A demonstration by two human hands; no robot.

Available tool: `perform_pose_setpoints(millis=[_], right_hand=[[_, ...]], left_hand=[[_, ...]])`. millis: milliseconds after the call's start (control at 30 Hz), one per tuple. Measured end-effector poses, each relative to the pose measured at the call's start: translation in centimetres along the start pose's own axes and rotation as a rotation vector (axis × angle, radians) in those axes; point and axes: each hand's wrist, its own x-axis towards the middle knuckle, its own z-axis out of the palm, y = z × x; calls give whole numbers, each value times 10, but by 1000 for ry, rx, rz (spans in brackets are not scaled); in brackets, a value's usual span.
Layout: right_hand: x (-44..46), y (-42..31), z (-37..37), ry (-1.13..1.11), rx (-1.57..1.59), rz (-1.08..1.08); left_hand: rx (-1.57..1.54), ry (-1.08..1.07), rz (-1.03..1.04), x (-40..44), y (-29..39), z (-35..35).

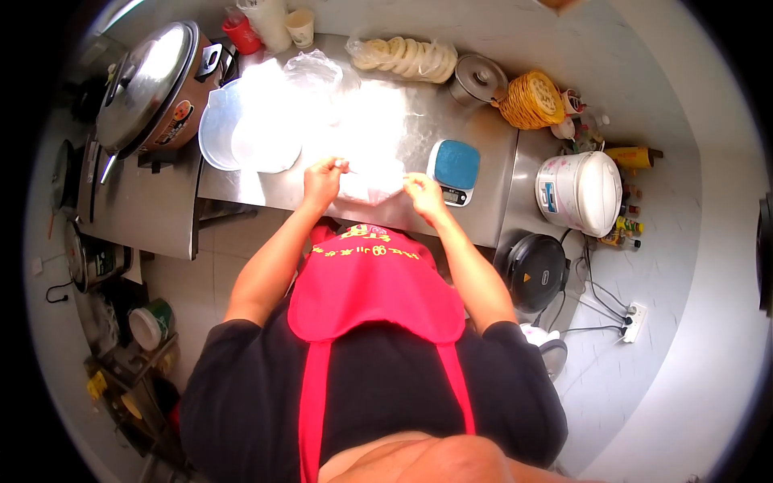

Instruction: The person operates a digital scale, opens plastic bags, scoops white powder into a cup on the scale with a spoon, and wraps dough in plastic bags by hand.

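A clear plastic bag point(372, 187) with something pale in its lower part is stretched between my two hands at the front edge of the steel table. My left hand point(324, 182) pinches its left upper corner, and my right hand point(424, 196) pinches the right one. Glare hides most of the bag's outline and its contents. Just right of my right hand lies a kitchen scale point(456, 164) with a blue top. Left of my left hand stands a translucent plastic tub point(221, 133), partly washed out by light.
A large lidded cooker point(153, 97) stands at the left. Along the back are a crumpled plastic bag point(318, 71), bagged flat rounds of bread point(407, 58), a lidded metal pot point(481, 79) and a woven basket point(531, 101). A white rice cooker point(576, 191) and black electric griddle point(535, 272) stand right.
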Motion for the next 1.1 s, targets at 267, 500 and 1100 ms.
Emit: perform_pose_setpoints(millis=[267,500,1100], right_hand=[[39,-50,47,-421,322,327],[35,-51,53,-142,72,164],[45,-49,41,-121,-308,-266]], left_hand=[[356,-181,232,-5,70,18],[-119,-404,-91,15,37,31],[221,-439,-264,23,-8,45]])
